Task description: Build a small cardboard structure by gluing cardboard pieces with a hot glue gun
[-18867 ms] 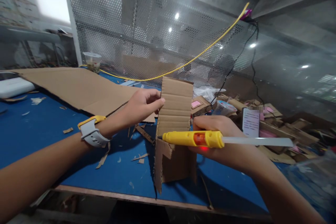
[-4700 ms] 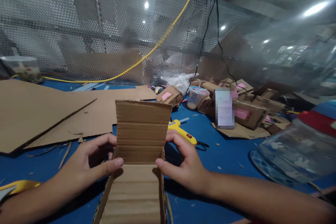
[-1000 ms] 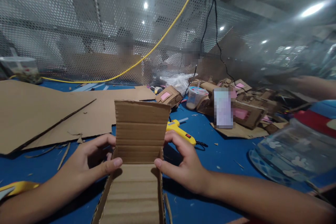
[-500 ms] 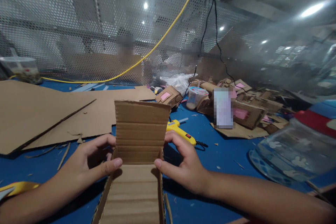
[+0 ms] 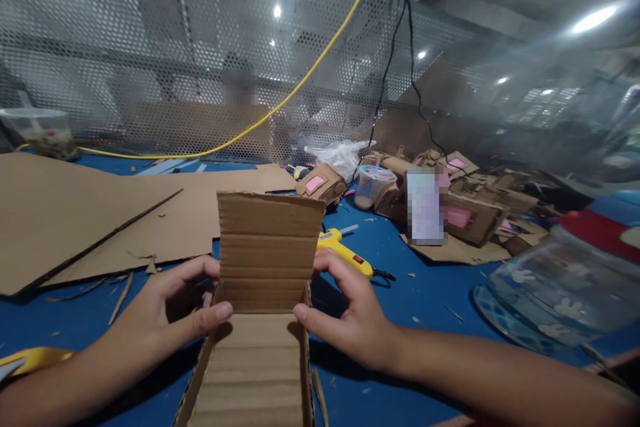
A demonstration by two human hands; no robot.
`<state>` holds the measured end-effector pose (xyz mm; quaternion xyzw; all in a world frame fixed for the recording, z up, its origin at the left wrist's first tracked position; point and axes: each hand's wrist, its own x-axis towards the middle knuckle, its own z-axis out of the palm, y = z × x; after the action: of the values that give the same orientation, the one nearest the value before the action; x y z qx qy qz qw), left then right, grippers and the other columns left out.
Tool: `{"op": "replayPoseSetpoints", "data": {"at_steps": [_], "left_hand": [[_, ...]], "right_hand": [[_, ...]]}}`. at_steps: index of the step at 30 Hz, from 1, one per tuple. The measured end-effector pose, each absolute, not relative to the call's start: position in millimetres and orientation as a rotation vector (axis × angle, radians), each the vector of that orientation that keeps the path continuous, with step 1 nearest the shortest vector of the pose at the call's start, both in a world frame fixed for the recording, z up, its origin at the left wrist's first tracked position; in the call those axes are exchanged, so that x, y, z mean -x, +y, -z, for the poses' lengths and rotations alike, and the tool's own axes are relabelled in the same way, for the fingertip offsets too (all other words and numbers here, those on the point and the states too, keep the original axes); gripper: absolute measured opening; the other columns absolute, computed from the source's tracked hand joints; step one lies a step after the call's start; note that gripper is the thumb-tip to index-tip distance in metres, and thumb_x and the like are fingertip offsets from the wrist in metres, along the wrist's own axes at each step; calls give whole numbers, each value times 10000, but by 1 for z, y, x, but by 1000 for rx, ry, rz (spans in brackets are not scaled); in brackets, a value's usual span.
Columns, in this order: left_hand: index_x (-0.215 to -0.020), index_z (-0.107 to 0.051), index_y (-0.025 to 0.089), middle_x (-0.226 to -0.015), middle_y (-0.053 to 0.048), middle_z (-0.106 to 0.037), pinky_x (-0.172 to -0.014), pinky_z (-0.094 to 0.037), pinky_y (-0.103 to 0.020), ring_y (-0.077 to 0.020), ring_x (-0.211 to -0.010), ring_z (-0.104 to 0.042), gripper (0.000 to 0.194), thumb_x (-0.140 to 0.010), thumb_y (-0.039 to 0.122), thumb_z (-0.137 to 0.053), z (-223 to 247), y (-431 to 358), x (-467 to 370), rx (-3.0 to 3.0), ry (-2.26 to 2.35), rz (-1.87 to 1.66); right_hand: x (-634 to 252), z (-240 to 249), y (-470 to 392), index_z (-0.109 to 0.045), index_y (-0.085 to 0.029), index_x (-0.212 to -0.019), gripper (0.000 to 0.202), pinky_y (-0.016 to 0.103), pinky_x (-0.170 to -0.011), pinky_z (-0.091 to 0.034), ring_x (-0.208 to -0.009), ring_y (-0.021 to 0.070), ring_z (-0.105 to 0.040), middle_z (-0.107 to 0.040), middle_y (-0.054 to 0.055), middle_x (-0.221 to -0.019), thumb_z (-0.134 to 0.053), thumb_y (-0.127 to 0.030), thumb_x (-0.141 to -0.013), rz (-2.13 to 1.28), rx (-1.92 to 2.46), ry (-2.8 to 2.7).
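A cardboard box (image 5: pixel 255 367) with low side walls lies at the bottom centre, and its far end panel (image 5: pixel 270 247) stands upright with crease lines across it. My left hand (image 5: pixel 175 320) grips the left side near the upright panel, thumb on the inner edge and fingers behind. On the right side, my right hand (image 5: pixel 350 313) holds the box the same way, with its thumb at the inside corner. Just behind my right hand lies a yellow glue gun (image 5: pixel 350 255) with a glue stick in its back.
Large cardboard sheets (image 5: pixel 115 213) cover the left. A yellow-handled tool (image 5: pixel 40 359) lies lower left. Behind are a lidded cup (image 5: pixel 375 183), a phone-like screen (image 5: pixel 425 207) and cardboard pieces (image 5: pixel 475 213). A clear plastic container (image 5: pixel 555 293) stands right. A yellow cable (image 5: pixel 300 83) hangs across.
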<state>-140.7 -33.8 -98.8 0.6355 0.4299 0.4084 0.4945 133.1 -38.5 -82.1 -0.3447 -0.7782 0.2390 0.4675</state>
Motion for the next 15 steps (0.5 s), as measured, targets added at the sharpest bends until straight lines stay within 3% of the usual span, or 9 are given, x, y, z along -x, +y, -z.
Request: {"op": "replayPoseSetpoints", "data": {"at_steps": [15], "left_hand": [[-921, -731, 300, -717, -5, -637, -612, -590, -264, -183, -662, -627, 258, -753, 464, -837, 98, -36, 141, -1510, 1052, -982]], "right_hand": [[-135, 84, -38, -584, -232, -966, 219, 317, -769, -526, -824, 184, -634, -662, 19, -891, -743, -329, -851, -523, 821, -1931]]}}
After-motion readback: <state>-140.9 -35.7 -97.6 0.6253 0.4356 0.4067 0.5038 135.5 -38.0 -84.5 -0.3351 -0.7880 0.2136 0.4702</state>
